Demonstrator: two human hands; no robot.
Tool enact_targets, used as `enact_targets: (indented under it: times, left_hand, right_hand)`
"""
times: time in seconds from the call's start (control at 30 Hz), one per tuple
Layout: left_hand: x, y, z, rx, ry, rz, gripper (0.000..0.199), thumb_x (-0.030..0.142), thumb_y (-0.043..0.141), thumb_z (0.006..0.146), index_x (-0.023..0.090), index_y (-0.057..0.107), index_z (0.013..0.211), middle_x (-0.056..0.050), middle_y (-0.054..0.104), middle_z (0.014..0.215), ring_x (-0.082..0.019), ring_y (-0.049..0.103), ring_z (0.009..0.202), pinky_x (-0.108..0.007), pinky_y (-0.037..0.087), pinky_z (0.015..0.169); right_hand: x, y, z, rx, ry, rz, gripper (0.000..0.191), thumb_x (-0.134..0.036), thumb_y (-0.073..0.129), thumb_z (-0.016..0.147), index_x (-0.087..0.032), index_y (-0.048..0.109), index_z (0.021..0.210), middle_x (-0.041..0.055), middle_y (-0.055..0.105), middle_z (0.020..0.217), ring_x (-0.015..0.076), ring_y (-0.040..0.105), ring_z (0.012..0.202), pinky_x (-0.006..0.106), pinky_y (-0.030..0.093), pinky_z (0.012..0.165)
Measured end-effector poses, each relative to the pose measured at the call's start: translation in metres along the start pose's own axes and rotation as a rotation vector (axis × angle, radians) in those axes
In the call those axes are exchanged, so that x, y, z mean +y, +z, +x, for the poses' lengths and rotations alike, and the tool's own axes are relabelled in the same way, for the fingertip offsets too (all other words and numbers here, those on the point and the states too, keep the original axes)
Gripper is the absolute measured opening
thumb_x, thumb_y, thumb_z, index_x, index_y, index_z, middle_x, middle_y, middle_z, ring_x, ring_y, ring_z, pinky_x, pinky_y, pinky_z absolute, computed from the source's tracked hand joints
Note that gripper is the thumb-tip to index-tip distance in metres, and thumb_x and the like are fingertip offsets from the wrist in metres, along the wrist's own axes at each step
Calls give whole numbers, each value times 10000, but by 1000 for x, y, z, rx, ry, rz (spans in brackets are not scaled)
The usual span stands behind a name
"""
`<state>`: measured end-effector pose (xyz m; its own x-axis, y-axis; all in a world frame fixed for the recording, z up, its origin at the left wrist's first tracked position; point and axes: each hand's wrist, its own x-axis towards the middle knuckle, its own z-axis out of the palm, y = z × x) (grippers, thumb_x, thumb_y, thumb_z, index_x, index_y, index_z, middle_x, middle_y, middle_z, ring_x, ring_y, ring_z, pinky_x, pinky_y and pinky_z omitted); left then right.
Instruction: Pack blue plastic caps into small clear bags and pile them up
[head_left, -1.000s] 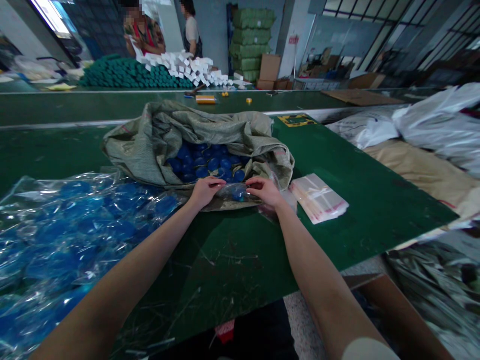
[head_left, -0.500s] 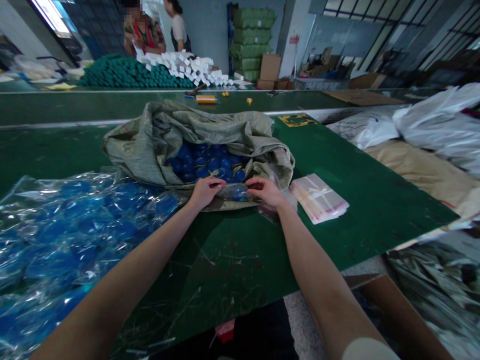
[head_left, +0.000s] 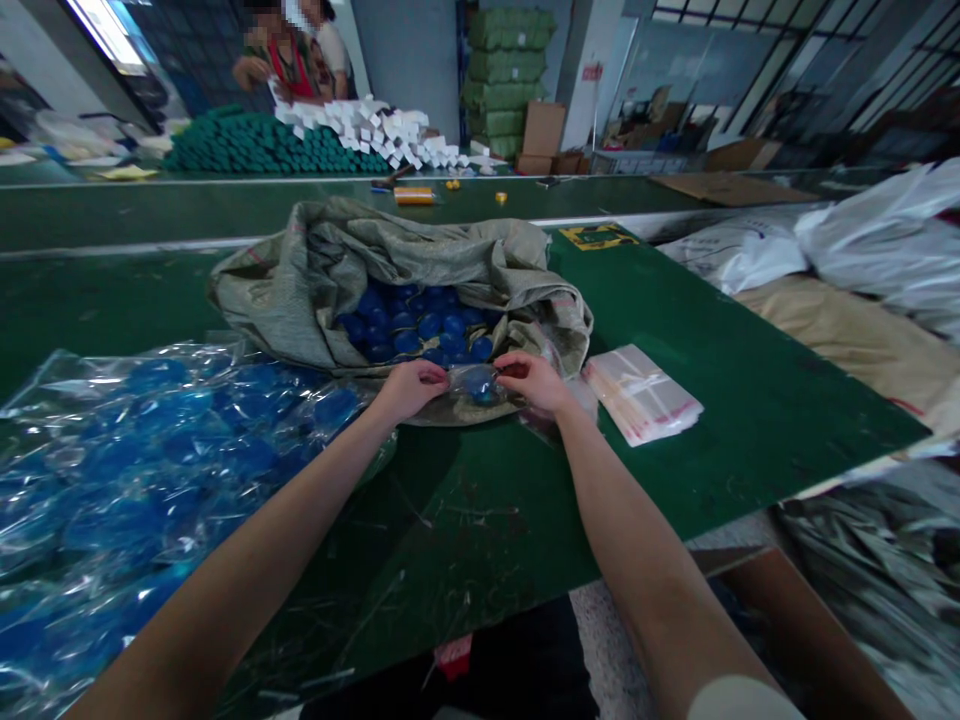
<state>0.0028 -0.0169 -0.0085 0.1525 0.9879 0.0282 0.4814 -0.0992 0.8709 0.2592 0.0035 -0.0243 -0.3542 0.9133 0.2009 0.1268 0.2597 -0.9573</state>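
A clear plastic bag [head_left: 478,384] with a blue round piece inside is stretched between my two hands. My left hand [head_left: 415,388] pinches its left end, and my right hand [head_left: 534,380] pinches the right end. Just behind them lies a grey-green woven sack [head_left: 300,290], its mouth rolled open around several loose blue round pieces [head_left: 429,325]. The bag is over the sack's front edge. To the left spreads a heap of blue pieces in clear bags [head_left: 165,450]. A stack of flat clear bags [head_left: 643,394] lies to the right of my right hand.
The green table [head_left: 465,520] ends close to my body. Across a white rail sit a tape roll [head_left: 414,196], a green pile [head_left: 255,140] and white pieces [head_left: 390,130], with two people behind. White sacks [head_left: 885,230] lie at right; an open cardboard box [head_left: 795,620] stands below.
The bag with the blue piece has turned flatter and shows more of its face between my hands. Both hands have shifted only slightly. A person across the table has raised an arm.
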Motion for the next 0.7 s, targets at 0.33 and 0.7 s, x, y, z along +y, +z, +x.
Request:
enact_targets:
  times: [0.33, 0.7]
  left_hand:
    - [3, 10, -1, -11, -59, 239, 325, 502, 700, 672, 213, 775, 800, 5, 705, 653, -143, 581, 548, -254, 404, 527]
    - [5, 15, -4, 26, -50, 161, 366, 502, 687, 681, 171, 767, 817, 9, 673, 613, -131, 561, 514, -232, 387, 495]
  right_hand:
    - [-1, 0, -2, 4, 16, -14, 247, -216, 707, 700, -249, 666, 941, 14, 675, 1017, 151, 656, 901, 333, 536, 874]
    - [0, 0, -2, 16, 33, -19, 249, -228, 712, 696, -247, 668, 940, 21, 682, 1010, 151, 664, 878, 325, 551, 831]
